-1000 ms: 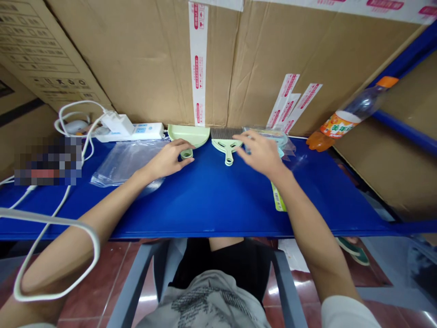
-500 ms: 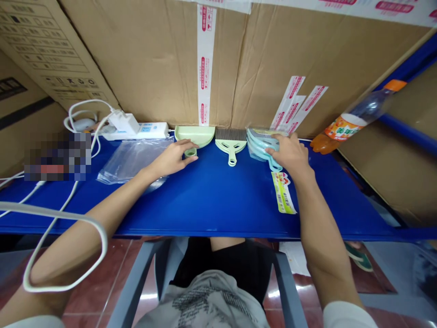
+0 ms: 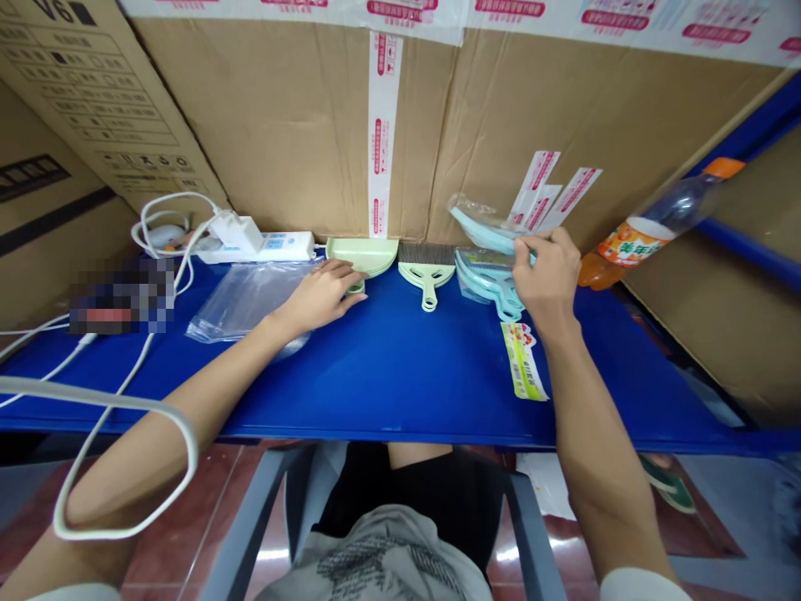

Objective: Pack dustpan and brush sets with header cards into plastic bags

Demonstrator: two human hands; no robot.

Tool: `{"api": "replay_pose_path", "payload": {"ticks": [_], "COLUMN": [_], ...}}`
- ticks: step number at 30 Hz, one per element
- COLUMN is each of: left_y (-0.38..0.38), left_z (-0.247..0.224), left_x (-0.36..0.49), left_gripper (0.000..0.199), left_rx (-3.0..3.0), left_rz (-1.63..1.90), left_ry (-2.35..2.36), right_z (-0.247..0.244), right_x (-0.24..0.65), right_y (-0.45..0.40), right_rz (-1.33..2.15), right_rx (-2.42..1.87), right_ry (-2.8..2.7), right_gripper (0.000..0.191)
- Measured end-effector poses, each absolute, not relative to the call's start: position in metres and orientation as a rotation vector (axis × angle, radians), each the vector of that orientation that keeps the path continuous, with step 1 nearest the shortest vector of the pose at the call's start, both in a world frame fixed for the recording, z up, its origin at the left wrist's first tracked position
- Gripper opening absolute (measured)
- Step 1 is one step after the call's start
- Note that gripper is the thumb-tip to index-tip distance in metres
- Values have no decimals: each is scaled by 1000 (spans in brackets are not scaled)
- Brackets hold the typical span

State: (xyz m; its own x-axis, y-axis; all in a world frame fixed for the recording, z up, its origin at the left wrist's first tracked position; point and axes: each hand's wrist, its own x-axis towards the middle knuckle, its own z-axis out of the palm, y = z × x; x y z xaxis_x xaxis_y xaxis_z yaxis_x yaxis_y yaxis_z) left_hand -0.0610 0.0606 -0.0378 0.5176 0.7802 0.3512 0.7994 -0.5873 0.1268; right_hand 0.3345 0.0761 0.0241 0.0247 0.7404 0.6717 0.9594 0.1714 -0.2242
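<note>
A light blue brush-and-dustpan piece in clear wrap is raised off the table, its end pinched in my right hand. Below it another light blue piece lies on the blue table. My left hand rests by a pale green dustpan, fingers apart, partly covering its handle. A pale green brush with dark bristles lies between the hands, handle toward me. A yellow-green label card lies near my right wrist.
Clear plastic bags lie left of my left hand, before a white power strip with cables. An orange drink bottle leans at the right. Cardboard stands behind the blue table.
My right hand has lifted the upper light blue piece off the one beneath it. My left hand has stayed by the green dustpan. The camera view has shifted slightly.
</note>
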Motion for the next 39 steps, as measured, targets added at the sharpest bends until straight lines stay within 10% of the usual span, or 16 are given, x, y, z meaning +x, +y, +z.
{"api": "replay_pose_path", "payload": {"ticks": [11,24,30,39], "left_y": [67,61,51,49], "left_z": [-2,-12,-4,-11], "left_x": [-72,-60,-51,-42], "left_gripper": [34,28,30,28], "left_rx": [-2368,-2518,-2562,-2494], "left_rz": [-2643,-2659,-2741,-2739], "left_ry": [-1354,-2257,-2137,-2039], "right_z": [13,-6,-3,-2], "right_x": [288,259,259,258], "right_y": [61,51,51,54], "right_rz": [-177,161,840,1063], "right_rx": [-666,-469,-844,-990], "right_ry": [-2009,-2062,-1693,-1527], "right_gripper": [27,23,71,52]}}
